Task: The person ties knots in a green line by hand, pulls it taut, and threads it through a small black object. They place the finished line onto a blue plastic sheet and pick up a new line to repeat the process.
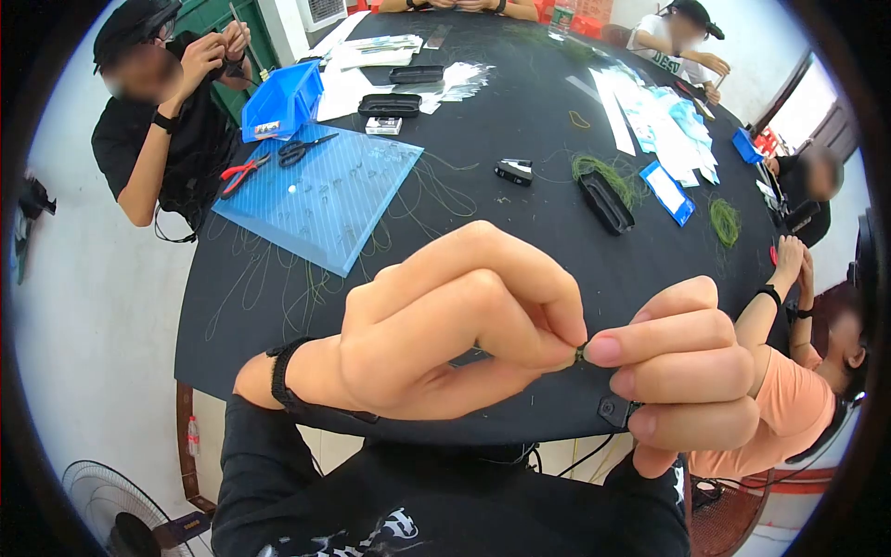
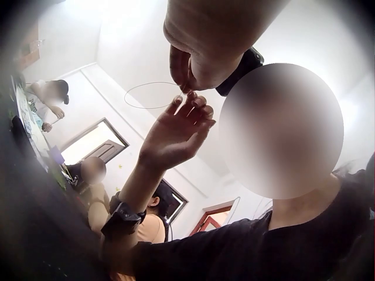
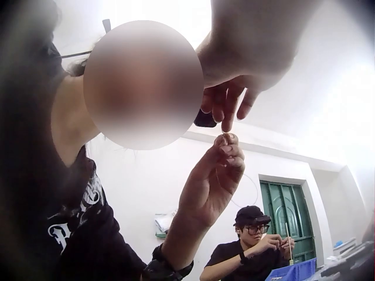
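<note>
In the head view my left hand (image 1: pixel 455 334) is at the centre, above the table's near edge. Its thumb and index finger pinch a tiny green knotted bit of thin line (image 1: pixel 581 353). Facing it from the right, my right hand (image 1: pixel 696 371) has its fingers loosely bent, one fingertip right at the green bit and the thumb lower down, apart from the fingers. The left wrist view shows a thin loop of the line (image 2: pixel 153 82) standing out from the fingertips. Most of the pinched part is hidden between my left fingers.
On the black table (image 1: pixel 445 121) lies a blue board (image 1: pixel 325 186) with pliers (image 1: pixel 243 174), scissors (image 1: pixel 302 148) and loose green strands. Beyond are a stapler (image 1: pixel 514 172), a black case (image 1: pixel 605 201) and a green coil (image 1: pixel 724 223). Several people sit around.
</note>
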The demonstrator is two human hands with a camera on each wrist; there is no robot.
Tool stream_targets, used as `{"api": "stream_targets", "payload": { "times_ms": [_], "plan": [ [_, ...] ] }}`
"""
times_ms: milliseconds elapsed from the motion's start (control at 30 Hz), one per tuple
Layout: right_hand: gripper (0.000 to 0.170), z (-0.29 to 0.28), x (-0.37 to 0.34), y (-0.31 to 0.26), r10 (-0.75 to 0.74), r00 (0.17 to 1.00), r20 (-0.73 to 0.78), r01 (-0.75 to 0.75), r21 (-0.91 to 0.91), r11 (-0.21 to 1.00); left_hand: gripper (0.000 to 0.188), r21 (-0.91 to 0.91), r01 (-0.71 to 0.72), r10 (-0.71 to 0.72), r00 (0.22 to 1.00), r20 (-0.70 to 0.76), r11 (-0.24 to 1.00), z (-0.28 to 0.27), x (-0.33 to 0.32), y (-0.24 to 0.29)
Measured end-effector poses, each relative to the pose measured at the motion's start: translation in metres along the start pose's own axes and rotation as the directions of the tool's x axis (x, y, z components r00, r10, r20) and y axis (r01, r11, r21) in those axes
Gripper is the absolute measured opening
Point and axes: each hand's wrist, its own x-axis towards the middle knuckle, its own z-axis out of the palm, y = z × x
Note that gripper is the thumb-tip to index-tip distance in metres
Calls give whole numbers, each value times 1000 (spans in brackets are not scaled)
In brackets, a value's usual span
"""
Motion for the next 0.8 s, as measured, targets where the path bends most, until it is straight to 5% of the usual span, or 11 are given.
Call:
{"api": "stream_targets", "payload": {
  "times_ms": [133, 233, 300, 367, 400, 467, 567, 667, 733, 800],
  "plan": [
    [27, -9, 0, 4, -18, 983, 185, 22, -21, 1000, 28, 69, -10, 10, 1000, -3, 998, -1, 1, 1],
    [27, -14, 0, 4, 56, 977, 208, -49, -38, 998, 16, 590, -97, 79, 995, 57, 802, -27, 17, 4],
    [27, -18, 4, 1, 179, 952, 248, -170, -58, 984, 9, 661, 325, -143, 938, -315, 676, -64, 13, -12],
    [24, -18, 5, -1, 271, 900, 342, -250, -107, 962, 9, 811, 484, -257, 872, -417, 329, -114, 8, -22],
    [23, -17, 5, -3, 320, 867, 382, -289, -137, 947, 9, 776, 573, -330, 810, -485, 264, -123, 10, -24],
    [20, -16, 1, -4, 348, 827, 441, -311, -158, 937, 7, 720, 576, -397, 809, -433, 388, -124, 9, -30],
    [20, -14, 0, -3, 361, 786, 502, -333, -149, 931, 3, 620, 403, -424, 897, -123, 673, -87, 8, -32],
    [20, -15, 1, -2, 346, 800, 490, -327, -129, 936, 12, 503, 374, -460, 886, 53, 779, -40, 8, -26],
    [22, -16, 5, -5, 358, 812, 462, -338, -127, 932, 14, 358, 362, -406, 912, 55, 861, -18, 8, -18],
    [21, -17, 9, -3, 319, 877, 360, -308, -90, 947, 17, 352, 191, -235, 968, 86, 916, -11, 8, -16]
  ]
}}
